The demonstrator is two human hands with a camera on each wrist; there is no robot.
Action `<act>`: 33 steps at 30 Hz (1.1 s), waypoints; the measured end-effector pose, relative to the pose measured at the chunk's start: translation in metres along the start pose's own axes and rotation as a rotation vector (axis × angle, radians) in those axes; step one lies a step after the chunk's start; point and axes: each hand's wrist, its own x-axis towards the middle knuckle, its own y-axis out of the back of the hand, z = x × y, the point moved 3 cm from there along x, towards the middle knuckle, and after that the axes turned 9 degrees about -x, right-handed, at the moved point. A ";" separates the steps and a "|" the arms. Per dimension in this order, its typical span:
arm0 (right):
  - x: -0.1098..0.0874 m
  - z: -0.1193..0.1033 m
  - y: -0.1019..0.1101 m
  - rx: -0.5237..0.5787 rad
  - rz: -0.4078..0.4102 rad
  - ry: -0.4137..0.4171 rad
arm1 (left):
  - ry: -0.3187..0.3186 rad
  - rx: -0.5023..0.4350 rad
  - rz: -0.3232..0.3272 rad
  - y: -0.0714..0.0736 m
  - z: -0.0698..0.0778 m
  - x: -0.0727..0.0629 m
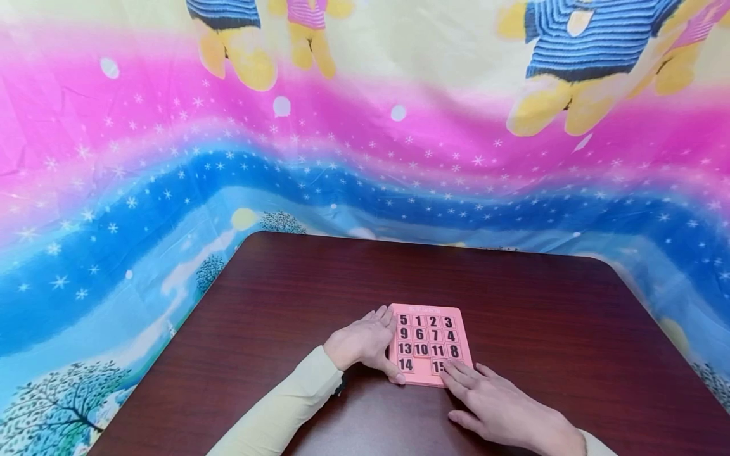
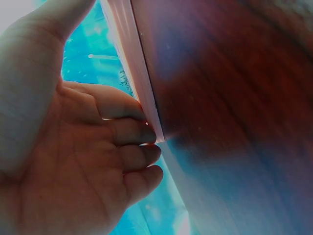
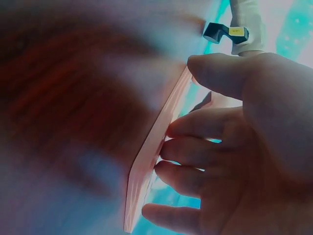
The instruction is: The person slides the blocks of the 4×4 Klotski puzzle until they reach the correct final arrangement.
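A pink number slide puzzle (image 1: 421, 366) lies flat on the table, its black-numbered tiles facing up. Its bottom row has a gap between the 14 tile (image 1: 406, 365) and the 15 tile (image 1: 438, 366). Along the left side rests my left hand (image 1: 365, 342), thumb at the near left corner, fingers against the edge. The left wrist view shows those fingertips right at the puzzle's pink side (image 2: 142, 73). My right hand (image 1: 490, 402) reaches over the near right corner with extended fingers, fingertips on the 15 tile and hiding the tile beside it. Its thumb points toward the near edge.
The dark brown wooden table (image 1: 319, 278) extends around the puzzle on all sides. Behind it hangs a colourful printed cloth (image 1: 365, 158) with bears and snowflakes. A black device (image 3: 225, 33) with a yellow label sits at the left wrist.
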 end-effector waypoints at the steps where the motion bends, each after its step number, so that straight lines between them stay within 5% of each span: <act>1: 0.000 0.000 0.000 0.004 -0.005 -0.001 | -0.001 -0.005 -0.001 0.000 -0.001 0.000; 12: 0.022 -0.012 0.013 -0.034 0.065 0.057 | 0.001 0.006 0.008 0.000 -0.005 -0.003; 22: 0.045 -0.027 0.009 -0.020 0.023 0.111 | -0.007 -0.002 0.011 -0.002 -0.003 0.000; 33: 0.044 -0.022 0.005 0.009 -0.037 0.091 | -0.009 -0.005 0.004 -0.001 0.000 0.001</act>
